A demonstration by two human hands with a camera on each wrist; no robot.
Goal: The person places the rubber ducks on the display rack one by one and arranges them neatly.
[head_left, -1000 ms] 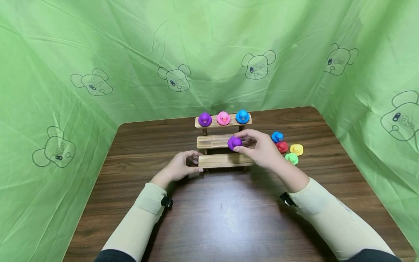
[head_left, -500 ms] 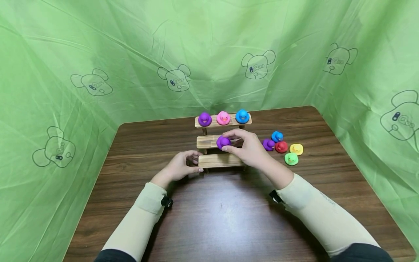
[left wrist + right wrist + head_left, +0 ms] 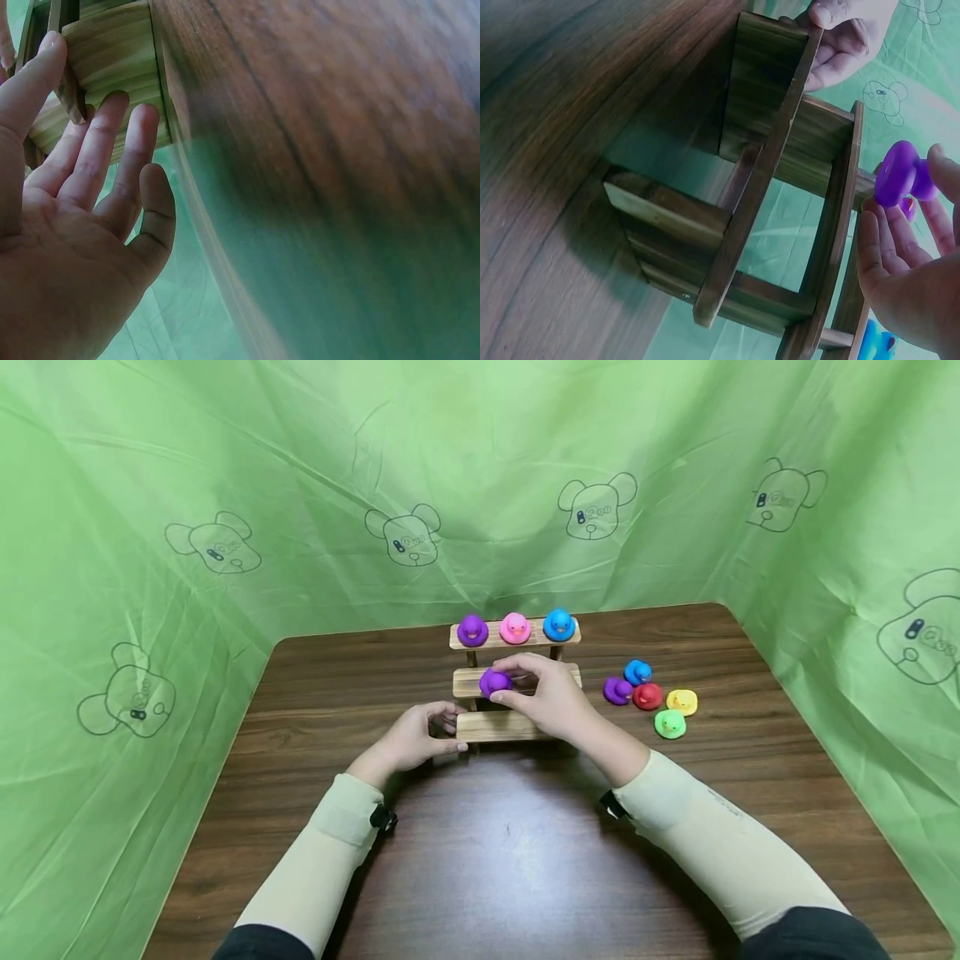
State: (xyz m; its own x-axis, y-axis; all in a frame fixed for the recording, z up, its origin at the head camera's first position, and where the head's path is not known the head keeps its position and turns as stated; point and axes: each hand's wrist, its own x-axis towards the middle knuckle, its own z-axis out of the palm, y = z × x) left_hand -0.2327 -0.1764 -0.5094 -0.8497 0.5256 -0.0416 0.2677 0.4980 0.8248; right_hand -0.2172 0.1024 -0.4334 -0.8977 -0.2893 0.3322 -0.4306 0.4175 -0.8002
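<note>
A three-step wooden display stand point(image 3: 498, 727) stands near the back of the table. My left hand point(image 3: 414, 737) holds the left end of its lowest step, thumb at the front edge; the left wrist view shows the other fingers beside the stand's wooden side point(image 3: 120, 56). Between thumb and fingers, my right hand point(image 3: 551, 697) pinches a purple rubber duck point(image 3: 495, 682) over the left part of the middle step. In the right wrist view this purple duck point(image 3: 900, 172) appears close to that step; contact is unclear. Purple point(image 3: 472, 631), pink point(image 3: 515, 628) and blue point(image 3: 558, 625) rubber ducks sit along the top step.
To the stand's right, loose rubber ducks lie on the dark wood table point(image 3: 510, 860): purple point(image 3: 618, 691), blue point(image 3: 637, 672), red point(image 3: 647, 697), yellow point(image 3: 682, 702) and green point(image 3: 670, 723). Green cloth point(image 3: 495, 468) with printed bear heads hangs behind and at both sides.
My right hand has carried the purple duck leftward along the middle step, revealing another purple duck among the loose ones. My left hand keeps its place on the stand.
</note>
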